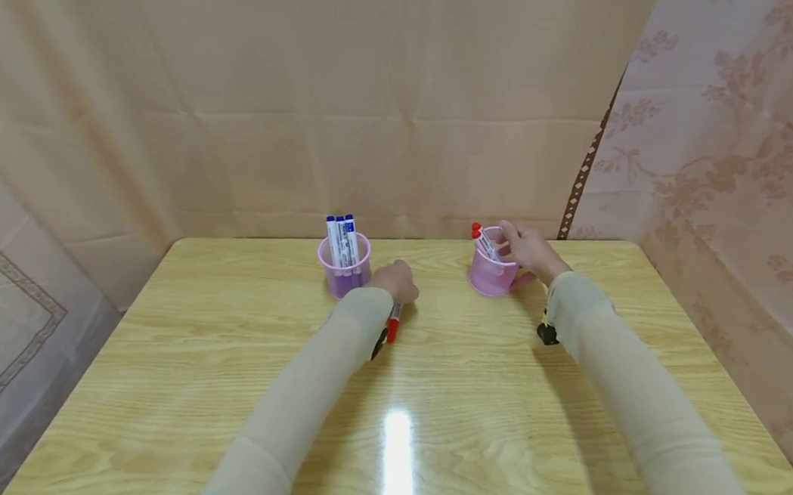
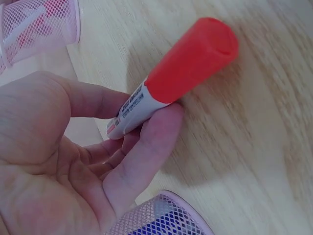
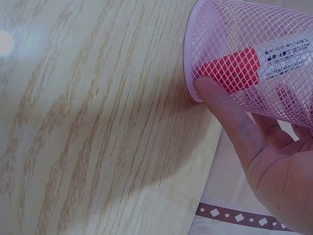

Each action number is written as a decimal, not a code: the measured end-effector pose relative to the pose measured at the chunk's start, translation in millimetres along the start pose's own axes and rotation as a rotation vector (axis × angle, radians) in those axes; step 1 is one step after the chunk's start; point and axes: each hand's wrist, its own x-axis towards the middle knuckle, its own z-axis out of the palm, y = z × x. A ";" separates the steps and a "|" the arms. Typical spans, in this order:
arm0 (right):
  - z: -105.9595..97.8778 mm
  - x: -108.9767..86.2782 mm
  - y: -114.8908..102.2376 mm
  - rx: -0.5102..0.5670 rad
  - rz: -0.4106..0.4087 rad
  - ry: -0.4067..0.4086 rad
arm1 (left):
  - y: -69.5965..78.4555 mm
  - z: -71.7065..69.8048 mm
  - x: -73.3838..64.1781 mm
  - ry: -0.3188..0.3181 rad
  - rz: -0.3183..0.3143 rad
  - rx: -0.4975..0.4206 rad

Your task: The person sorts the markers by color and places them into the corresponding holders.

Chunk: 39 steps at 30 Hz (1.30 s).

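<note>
My left hand (image 1: 396, 281) pinches a red-capped whiteboard marker (image 2: 168, 73) between thumb and fingers, its cap toward the near edge of the table. This hand is just right of a mesh pen cup (image 1: 343, 282) holding several blue-ended white markers (image 1: 343, 243). Over on the right, my right hand (image 1: 534, 254) holds a pink mesh pen cup (image 1: 489, 277) from its right side. In the right wrist view, the thumb (image 3: 222, 105) presses near the cup's base ring and other fingers are behind the mesh. Red-ended whiteboard markers (image 1: 482, 240) stand in that cup, red caps down.
Both cups stand near the back of the wooden table (image 1: 226, 358). A beige curtain (image 1: 377, 110) hangs behind it, and a floral cloth (image 1: 733, 207) hangs along the right. Light glares off the tabletop near its front.
</note>
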 end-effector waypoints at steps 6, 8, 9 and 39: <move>-0.6 -1.4 -0.5 -0.002 -0.006 0.002 | -5.1 -2.2 4.5 -0.010 0.004 0.012; -0.7 -1.3 0.1 -0.006 -0.005 0.001 | -6.1 -2.2 7.1 -0.027 -0.002 -0.001; -0.5 -1.2 0.4 -0.005 -0.003 0.003 | -6.2 -2.3 8.2 -0.039 -0.010 -0.017; 1.5 -3.2 -0.4 0.024 -0.003 0.008 | 9.8 -12.9 3.5 -0.126 0.025 -0.268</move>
